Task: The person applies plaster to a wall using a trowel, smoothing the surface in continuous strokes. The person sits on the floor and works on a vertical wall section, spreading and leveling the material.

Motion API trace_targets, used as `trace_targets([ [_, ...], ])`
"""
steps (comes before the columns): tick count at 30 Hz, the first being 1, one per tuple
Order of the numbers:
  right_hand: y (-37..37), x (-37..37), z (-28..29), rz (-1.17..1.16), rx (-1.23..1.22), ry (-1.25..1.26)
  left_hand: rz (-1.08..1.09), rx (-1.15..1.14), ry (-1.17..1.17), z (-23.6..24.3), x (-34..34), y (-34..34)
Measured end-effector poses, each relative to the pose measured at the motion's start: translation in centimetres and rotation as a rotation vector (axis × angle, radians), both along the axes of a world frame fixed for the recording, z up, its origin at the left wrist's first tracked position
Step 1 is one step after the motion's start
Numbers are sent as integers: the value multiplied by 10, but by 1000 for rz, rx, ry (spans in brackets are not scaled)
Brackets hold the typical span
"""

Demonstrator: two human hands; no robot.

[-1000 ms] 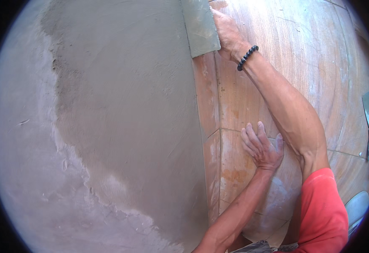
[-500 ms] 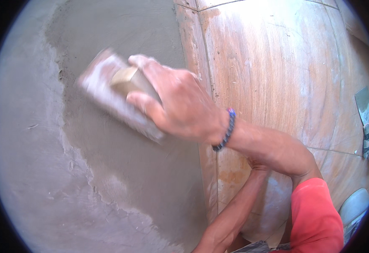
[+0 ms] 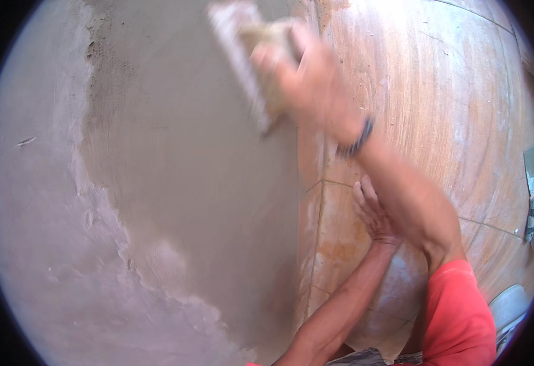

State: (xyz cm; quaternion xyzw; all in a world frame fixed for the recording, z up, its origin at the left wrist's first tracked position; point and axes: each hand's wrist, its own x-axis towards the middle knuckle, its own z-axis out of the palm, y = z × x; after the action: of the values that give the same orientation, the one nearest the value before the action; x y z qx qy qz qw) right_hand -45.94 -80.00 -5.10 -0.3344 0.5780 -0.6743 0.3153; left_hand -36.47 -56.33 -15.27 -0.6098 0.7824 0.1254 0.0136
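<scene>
In my right hand (image 3: 316, 79) is a plastering float (image 3: 233, 43), its fingers wrapped round the block handle. Both are smeared by motion. The float's long, pale, smeared plate lies on the wet grey mortar (image 3: 181, 165), near the mortar's straight edge along the tiles. A dark bracelet circles my right wrist. My left hand (image 3: 375, 213) leans on the wood-patterned tiles (image 3: 395, 116), fingers stretched out, holding nothing. My right forearm passes over beside it and hides part of that hand.
Paler, drier grey surface (image 3: 41, 201) borders the wet mortar on the left along a ragged edge. A flat-bladed scraper (image 3: 532, 168) lies on the tiles at the far right. Below it sits a pale rounded object (image 3: 509, 302) that I cannot make out.
My right hand has swept the float up and to the right, toward the tile edge, and turned it steeper. More of my left hand shows from behind the right forearm.
</scene>
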Motion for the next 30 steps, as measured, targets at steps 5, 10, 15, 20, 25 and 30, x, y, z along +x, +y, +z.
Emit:
trace_targets([
  [5,105,71,39,239,-351,125,-25,-168,60,-5,15,-3],
  [10,55,-2,-12,237,46,-418,-16,-108,57,-8,19,0],
  [15,4,-10,-63,127,-8,-282,-53,-168,109,-17,6,5],
  [20,92,73,21,205,-276,105,-5,-43,57,2,8,0],
  [25,91,28,0,229,-243,-366,-7,-68,103,-3,11,2],
  [30,10,-45,-66,141,-116,-966,-18,-80,84,-5,8,2],
])
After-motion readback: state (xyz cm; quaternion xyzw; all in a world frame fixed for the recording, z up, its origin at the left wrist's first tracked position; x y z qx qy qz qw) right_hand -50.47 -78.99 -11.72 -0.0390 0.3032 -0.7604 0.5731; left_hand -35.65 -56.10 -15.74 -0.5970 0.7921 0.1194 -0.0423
